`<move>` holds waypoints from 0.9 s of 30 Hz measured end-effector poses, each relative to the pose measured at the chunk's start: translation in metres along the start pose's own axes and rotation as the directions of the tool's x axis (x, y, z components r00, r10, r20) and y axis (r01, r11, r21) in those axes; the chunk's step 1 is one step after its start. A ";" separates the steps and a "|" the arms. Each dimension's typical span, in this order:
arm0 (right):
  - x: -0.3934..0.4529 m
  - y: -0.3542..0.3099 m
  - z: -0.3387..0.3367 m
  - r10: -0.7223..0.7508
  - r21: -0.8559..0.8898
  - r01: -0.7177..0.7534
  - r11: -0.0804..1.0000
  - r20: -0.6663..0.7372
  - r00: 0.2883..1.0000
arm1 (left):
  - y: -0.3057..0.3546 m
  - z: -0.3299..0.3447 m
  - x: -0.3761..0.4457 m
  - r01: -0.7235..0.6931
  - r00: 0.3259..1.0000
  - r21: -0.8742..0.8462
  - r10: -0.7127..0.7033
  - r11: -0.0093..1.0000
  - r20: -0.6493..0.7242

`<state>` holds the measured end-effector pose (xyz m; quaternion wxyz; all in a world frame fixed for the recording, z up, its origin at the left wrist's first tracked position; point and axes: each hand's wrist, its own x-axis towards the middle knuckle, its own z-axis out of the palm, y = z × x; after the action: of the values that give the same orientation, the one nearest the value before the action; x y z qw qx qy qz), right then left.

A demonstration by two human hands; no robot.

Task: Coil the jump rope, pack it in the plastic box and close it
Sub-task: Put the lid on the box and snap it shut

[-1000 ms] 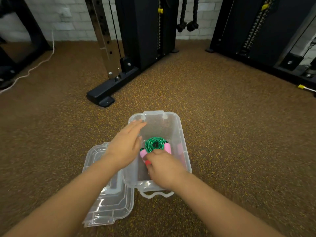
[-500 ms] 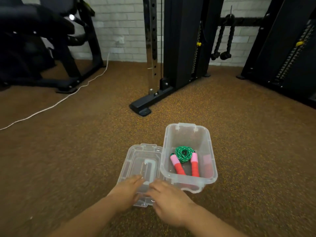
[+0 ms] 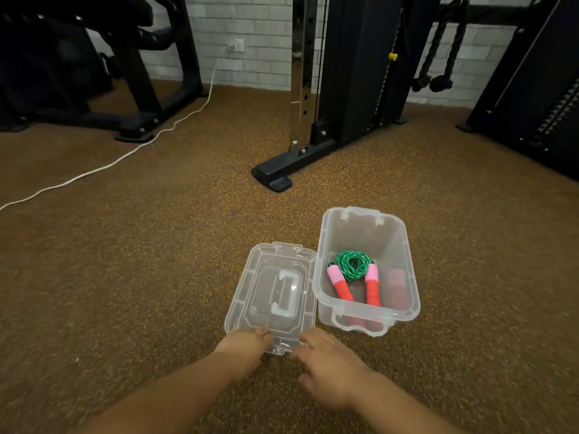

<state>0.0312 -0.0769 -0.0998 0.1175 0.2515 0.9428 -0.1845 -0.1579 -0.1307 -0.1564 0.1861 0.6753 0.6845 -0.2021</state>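
Coiled green jump rope (image 3: 352, 265) with pink-and-red handles, lying on the bottom of the open clear plastic box (image 3: 407, 277). The clear lid (image 3: 250, 296) lies flat just left of the box, on speckled brown rubber flooring (image 3: 141, 261). Left hand (image 3: 242, 344) and right hand (image 3: 329, 360) touch the lid's near edge; whether the fingers grasp it cannot be told. Farther off: black cable-machine base (image 3: 275, 173), white cord (image 3: 103, 164) trailing left, white brick wall (image 3: 250, 36).

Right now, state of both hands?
Left hand: grips the near edge of the lid.
Right hand: fingers at the lid's near edge; grip cannot be told.
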 end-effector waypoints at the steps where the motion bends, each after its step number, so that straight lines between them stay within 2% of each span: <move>1: 0.001 0.000 0.000 0.006 0.012 -0.006 1.000 -0.002 1.000 | 0.000 0.001 0.002 0.009 1.000 0.007 -0.009 1.000 -0.005; 8: 0.005 0.002 0.000 0.035 0.085 -0.033 0.996 -0.020 0.999 | 0.005 -0.002 0.013 0.024 1.000 0.107 -0.022 0.994 -0.020; 15: 0.013 0.000 -0.009 0.055 0.219 0.004 0.976 -0.264 0.963 | -0.013 -0.059 -0.021 0.097 0.978 -0.072 -0.108 0.993 -0.181; 19: 0.020 -0.003 -0.019 0.095 0.303 0.033 0.953 -0.399 0.912 | -0.030 -0.107 -0.043 0.116 0.941 0.005 -0.108 0.993 -0.322; 22: 0.026 -0.001 -0.032 0.192 0.404 0.047 0.913 -0.530 0.826 | -0.035 -0.139 -0.056 0.084 0.880 -0.029 -0.088 0.996 -0.466; 25: 0.030 0.006 -0.048 0.350 0.585 0.041 0.810 -0.537 0.767 | -0.037 -0.171 -0.074 0.035 0.831 -0.111 -0.091 0.993 -0.548; 27: 0.029 0.013 -0.058 0.377 0.639 0.040 0.768 -0.502 0.778 | -0.040 -0.194 -0.087 0.002 0.811 -0.180 -0.107 0.984 -0.575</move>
<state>0.0060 -0.0300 -0.0598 -0.2618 0.4096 0.7869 -0.3801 -0.1930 -0.1021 0.0552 0.0190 0.6662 0.7424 0.0683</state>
